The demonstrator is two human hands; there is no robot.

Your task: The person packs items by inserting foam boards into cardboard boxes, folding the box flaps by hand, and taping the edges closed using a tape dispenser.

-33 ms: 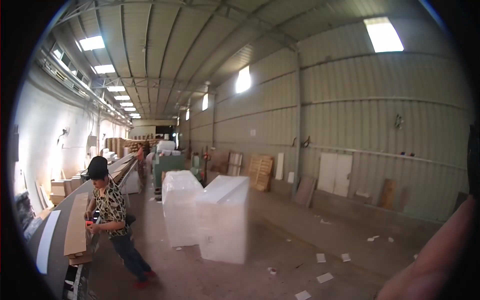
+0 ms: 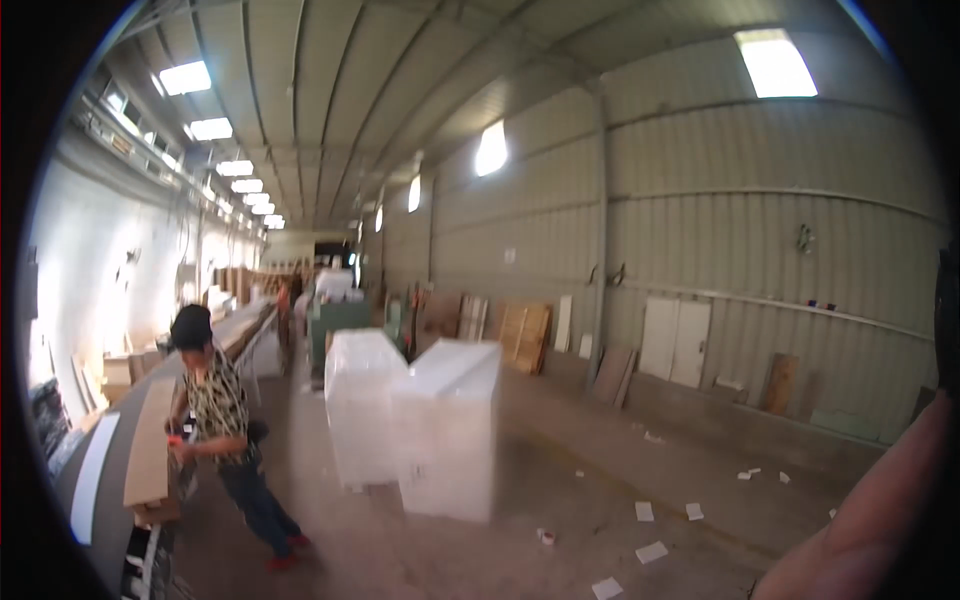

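A blurred stretch of bare skin (image 2: 865, 520), part of my right arm or hand, slants up along the lower right rim, very close. Its fingers do not show, so I cannot make out whether it holds anything. Beside its upper end a dark shape (image 2: 945, 320) edges the picture. My left hand is out of sight. On the left, a co-worker (image 2: 222, 410) in a dark cap and patterned shirt leans over a long brown board (image 2: 150, 440), a small red thing (image 2: 175, 440) at their hand.
Two white wrapped stacks (image 2: 448, 440) stand mid-floor, with a green machine (image 2: 335, 325) behind them. White scraps (image 2: 652, 552) litter the floor. Boards (image 2: 525, 335) and white panels (image 2: 675, 340) lean against the right wall. A white strip (image 2: 95, 480) lies on the left bench.
The whole view has shifted slightly and looks more blurred. The co-worker's head and hands sit slightly farther left and higher in the picture. My arm or hand stays at the right rim.
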